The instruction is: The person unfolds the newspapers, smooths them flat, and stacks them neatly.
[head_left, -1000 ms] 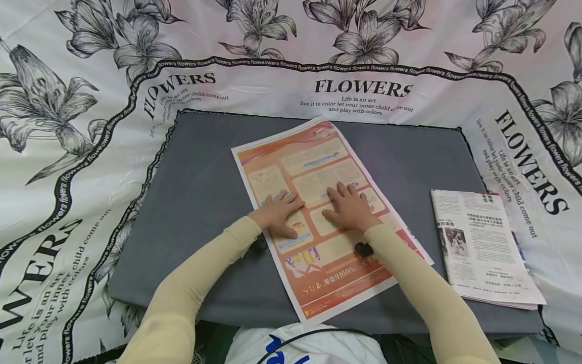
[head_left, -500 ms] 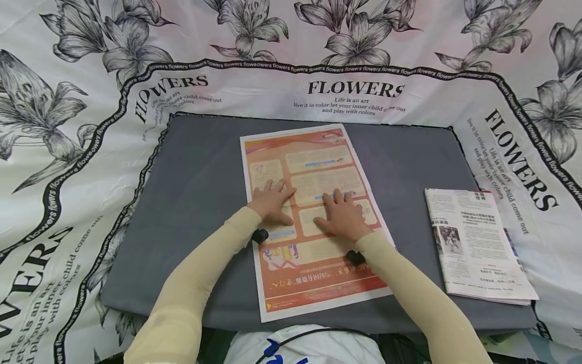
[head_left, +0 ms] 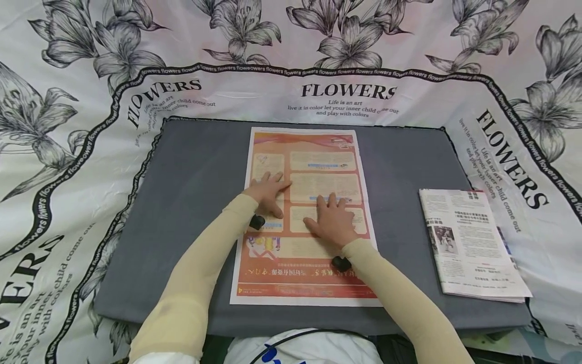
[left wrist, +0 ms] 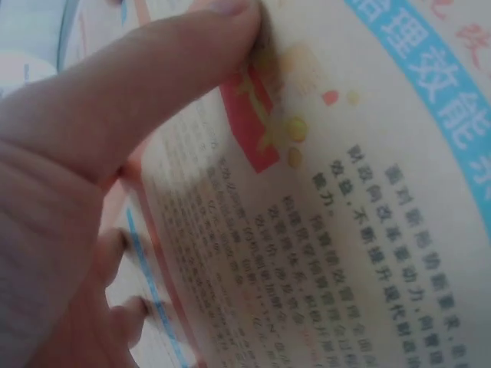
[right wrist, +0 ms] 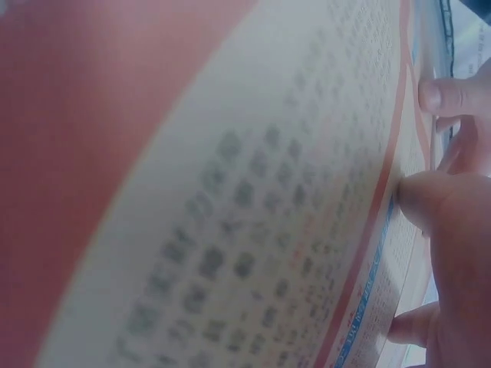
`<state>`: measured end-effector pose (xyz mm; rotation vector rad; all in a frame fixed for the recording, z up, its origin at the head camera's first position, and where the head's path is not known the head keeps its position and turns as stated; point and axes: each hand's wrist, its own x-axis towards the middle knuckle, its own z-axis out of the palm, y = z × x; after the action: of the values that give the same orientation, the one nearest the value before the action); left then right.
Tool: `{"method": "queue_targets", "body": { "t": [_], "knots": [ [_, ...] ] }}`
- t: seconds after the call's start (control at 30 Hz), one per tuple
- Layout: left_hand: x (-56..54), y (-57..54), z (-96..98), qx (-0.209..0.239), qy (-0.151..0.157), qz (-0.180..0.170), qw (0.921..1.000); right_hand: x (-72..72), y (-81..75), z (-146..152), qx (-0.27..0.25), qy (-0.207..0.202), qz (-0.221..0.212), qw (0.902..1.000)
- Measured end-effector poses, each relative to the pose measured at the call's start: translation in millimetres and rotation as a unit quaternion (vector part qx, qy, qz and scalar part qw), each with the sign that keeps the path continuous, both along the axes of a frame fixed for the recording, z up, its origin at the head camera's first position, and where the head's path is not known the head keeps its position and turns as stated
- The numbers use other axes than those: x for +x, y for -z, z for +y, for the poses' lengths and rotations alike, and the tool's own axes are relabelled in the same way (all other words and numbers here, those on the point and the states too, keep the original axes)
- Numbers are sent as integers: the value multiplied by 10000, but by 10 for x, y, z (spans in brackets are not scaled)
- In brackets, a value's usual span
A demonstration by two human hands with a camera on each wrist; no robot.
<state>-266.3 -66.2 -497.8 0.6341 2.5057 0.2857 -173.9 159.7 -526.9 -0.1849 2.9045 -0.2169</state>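
The bare left hand and bare right hand rest spread, gripping nothing, partly hiding the rectangular orange newspaper sheet beneath.

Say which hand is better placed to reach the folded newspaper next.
Probably the right hand: it is nearer the folded newspaper, which lies on that side, while the left hand rests farther away on the orange sheet.

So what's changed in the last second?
The orange printed paper sheet turned clockwise, from slanted to roughly square with the grey rectangular table, as the left hand moved forward and the right hand slightly back. Both hands still rest on it; the folded white newspaper stays at the right.
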Motion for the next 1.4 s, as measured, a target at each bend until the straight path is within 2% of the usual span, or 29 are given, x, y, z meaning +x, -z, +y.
{"method": "queue_targets", "body": {
  "t": [0.2,0.37,0.6,0.77,1.2,1.4],
  "knots": [
    [-61,20,-25,85,-54,-85,9999,-26,4,-32,-80,32,44,10000],
    [-84,13,-37,31,-91,-114,9999,-71,-8,-44,-120,40,-113,9999],
    [-86,-37,-46,68,-176,-150,9997,-109,-28,-43,-148,42,-140,9998],
    [-85,-30,-51,143,-255,-225,9993,-103,2,-55,-100,86,-217,9997],
    [-104,-34,-57,229,-253,-142,9993,-117,0,-45,1,47,-130,9999],
    [-114,-64,-11,289,-264,-280,9988,-111,-23,-8,-29,110,-216,9997]
  ]
}}
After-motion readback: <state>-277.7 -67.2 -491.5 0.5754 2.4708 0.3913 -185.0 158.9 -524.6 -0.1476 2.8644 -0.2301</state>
